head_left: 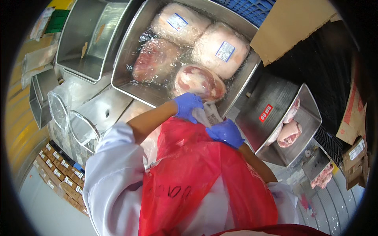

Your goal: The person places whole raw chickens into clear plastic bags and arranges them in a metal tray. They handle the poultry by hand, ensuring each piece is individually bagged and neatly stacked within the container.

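Both hands wear blue gloves at the near edge of a metal tub [133,90] of water. My left hand [188,106] grips one side of a crumpled clear plastic bag [210,113], close to a vacuum-packed cut of meat [200,82]. On the bag's other side, my right hand [226,132] closes on it; whether that bag joins the pack is hidden. Beyond lie a darker red packed cut [156,60] and two large pale packs with labels, one at the upper left [168,32] and one at the right [212,63].
At the upper left stands another metal tub [66,53]. A tilted metal bin [313,118] with meat pieces [289,134] is at the right. Wire hoops with clear plastic bags [84,113] are at the left. Cardboard [283,29] overhangs the upper right. Stacked boxes [63,177] stand lower left.
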Demonstrator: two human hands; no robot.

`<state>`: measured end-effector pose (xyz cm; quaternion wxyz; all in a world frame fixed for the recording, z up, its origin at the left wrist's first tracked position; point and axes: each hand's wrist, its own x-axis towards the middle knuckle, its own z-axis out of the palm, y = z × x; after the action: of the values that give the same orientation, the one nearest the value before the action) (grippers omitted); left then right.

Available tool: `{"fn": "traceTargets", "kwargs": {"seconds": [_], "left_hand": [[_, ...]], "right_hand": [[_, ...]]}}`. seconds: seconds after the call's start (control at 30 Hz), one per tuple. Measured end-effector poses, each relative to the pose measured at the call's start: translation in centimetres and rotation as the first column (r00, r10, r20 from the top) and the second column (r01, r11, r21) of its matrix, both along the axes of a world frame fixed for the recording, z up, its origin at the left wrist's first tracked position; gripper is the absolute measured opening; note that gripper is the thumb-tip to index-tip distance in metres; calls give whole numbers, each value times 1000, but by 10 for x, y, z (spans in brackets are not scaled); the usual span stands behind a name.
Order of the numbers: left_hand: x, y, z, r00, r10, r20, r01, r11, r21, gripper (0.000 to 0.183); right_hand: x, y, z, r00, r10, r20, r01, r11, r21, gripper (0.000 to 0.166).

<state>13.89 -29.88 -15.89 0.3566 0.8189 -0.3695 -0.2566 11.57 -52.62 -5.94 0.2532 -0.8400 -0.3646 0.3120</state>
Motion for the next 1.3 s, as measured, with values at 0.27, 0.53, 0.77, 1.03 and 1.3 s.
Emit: {"fn": "traceTargets", "kwargs": {"seconds": [0.27,0.53,0.77,1.03,1.3], "left_hand": [[-79,-33,-131,886,101,-454,-91,995,44,32],[-68,5,-14,898,30,-439,52,984,172,24],[-16,13,161,938,4,-345,-14,1000,-27,26],[36,-17,270,842,-196,-502,82,967,-240,21],[34,-4,-5,951,124,-285,-5,923,386,30]], "right_hand": [[-21,-51,64,1000,-28,-12,24,970,-242,32],[-14,-65,143,892,-451,13,451,890,-68,21],[-29,-132,188,247,-952,-180,967,253,-8,5],[-29,-165,278,-168,-968,-185,638,-249,728,32],[-27,-236,270,-103,-814,572,905,162,394,31]]}}
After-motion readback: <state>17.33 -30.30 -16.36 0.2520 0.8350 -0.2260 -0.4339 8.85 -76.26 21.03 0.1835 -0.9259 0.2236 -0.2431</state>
